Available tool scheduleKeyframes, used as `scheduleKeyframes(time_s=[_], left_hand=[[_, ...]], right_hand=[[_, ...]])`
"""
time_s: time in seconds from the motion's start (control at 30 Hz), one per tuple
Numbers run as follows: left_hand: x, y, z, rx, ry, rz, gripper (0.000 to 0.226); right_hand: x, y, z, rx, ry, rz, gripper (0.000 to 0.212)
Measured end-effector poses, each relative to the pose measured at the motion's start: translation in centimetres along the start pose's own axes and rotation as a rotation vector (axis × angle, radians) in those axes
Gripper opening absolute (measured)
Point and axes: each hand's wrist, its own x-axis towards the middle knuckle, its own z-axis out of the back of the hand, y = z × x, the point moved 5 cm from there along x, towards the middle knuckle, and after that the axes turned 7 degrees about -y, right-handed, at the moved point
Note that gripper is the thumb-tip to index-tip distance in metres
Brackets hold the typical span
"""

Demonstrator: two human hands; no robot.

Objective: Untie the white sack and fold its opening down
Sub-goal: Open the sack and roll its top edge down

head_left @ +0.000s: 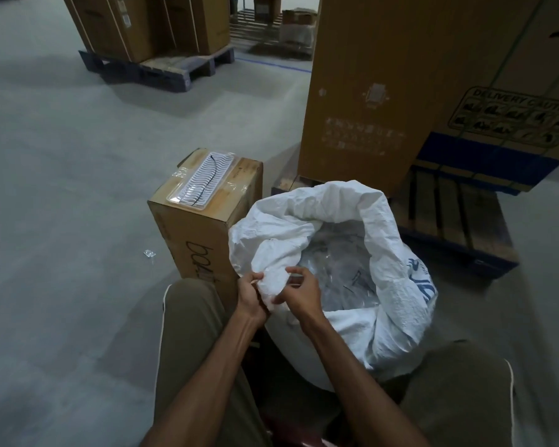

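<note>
— Woven white plastic, that's what you've got bunched at the near rim: the white sack (pixel 336 285) stands on the floor between your knees, mouth already gaping, no tie visible around its neck.

— So where's my grip relative to the opening?

— Both hands sit at the 7 o'clock point of the mouth. Your left hand (pixel 250 293) has its fingers curled around a wad of the rim from the outside; your right hand (pixel 300 293) pinches the same wad from the inside edge, fingertips together on the fabric. The two hands nearly touch.

— Which way does the sack run from there?

— Its long axis is upright, floor to mouth, and the mouth faces up, tipped slightly toward you. From your fingers the open hollow lies toward 1 o'clock, with clear plastic packets (pixel 333 269) showing inside. The far lip stands tallest, at about 12 o'clock.

— Which hand leads the fold, you reckon?

— Neither is nearer; they share the spot. I'd judge the rim must roll outward and down, toward 7 o'clock, over your left hand's side, then you'd work round the mouth both ways.

— Anything crowding me?

— Just beside the sack at 10 o'clock stands a cardboard box (pixel 204 221) with a white tray (pixel 205 180) on top. It may hamper rolling that side down.
</note>
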Motion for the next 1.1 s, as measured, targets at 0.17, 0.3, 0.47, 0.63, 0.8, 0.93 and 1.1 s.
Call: scheduleKeyframes(time_s=[0.17,0.3,0.47,0.63,0.8,0.93,1.1], left_hand=[[1.0,-1.9,1.0,0.438,-0.071,-0.103,0.036],[1.0,-3.9,0.3,0.359,-0.062,-0.202,0.034],[1.6,-3.5,-0.8,0.221,0.012,-0.156,0.057],[2.6,-4.0,-0.4,0.357,0.046,-0.209,0.037],[2.2,-3.3,-1.4,0.099,0.088,-0.115,0.047],[2.1,-2.8,-1.8,0.026,0.188,-0.088,0.065],[2.7,-2.2,-2.6,0.283,0.008,-0.206,0.077]], right_hand=[[2.2,3.3,-1.1,0.154,-0.055,0.1,0.047],[1.6,4.6,-1.9,0.069,0.038,0.262,0.036],[-0.5,3.3,-3.5,-0.336,0.106,0.622,0.05],[-0.3,2.0,-2.6,-0.522,-0.135,0.666,0.057],[-0.4,0.9,-2.0,-0.513,-0.231,0.477,0.041],[-0.4,0.7,-2.3,-0.531,-0.19,0.53,0.026],[-0.1,0.3,-2.6,-0.67,-0.232,0.625,0.023]])
